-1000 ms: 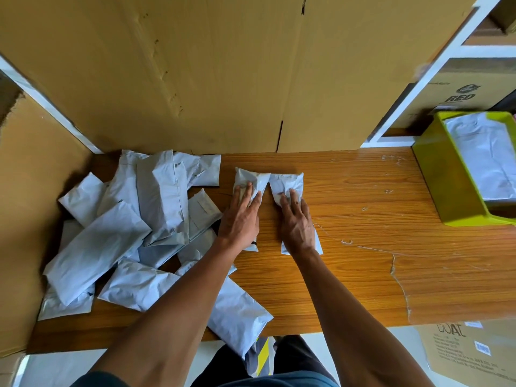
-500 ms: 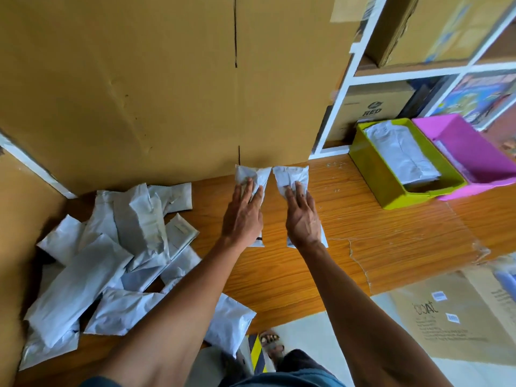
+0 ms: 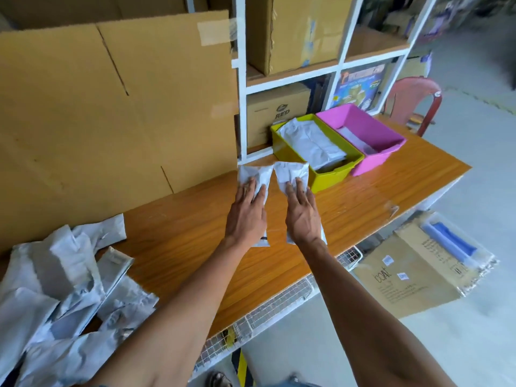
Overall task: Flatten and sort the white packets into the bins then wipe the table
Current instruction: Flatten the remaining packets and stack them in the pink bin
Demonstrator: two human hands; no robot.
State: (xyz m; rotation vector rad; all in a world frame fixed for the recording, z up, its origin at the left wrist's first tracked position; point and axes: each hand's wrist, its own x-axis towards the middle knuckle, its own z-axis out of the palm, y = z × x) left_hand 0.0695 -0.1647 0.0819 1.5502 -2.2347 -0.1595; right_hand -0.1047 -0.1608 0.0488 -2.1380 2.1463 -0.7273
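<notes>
Two large cardboard sheets [image 3: 117,107] propped upright along back edge of wooden desk [image 3: 363,196]. White shelving [image 3: 241,79] with boxes behind, right of cardboard. Loose heap of crumpled white packets [image 3: 64,297] at near-left corner of desk. Green bin [image 3: 315,152] at far right, white packets stacked inside; pink bin [image 3: 363,138] touching its right side, something pale at bottom, unclear what. Two small white packets side by side mid-desk, just left of green bin: left packet [image 3: 255,174] under left hand [image 3: 245,216], right packet [image 3: 291,171] under right hand [image 3: 303,216]. Both palms flat, fingers extended, pressing down; neither grip clenched, nothing grasped.
</notes>
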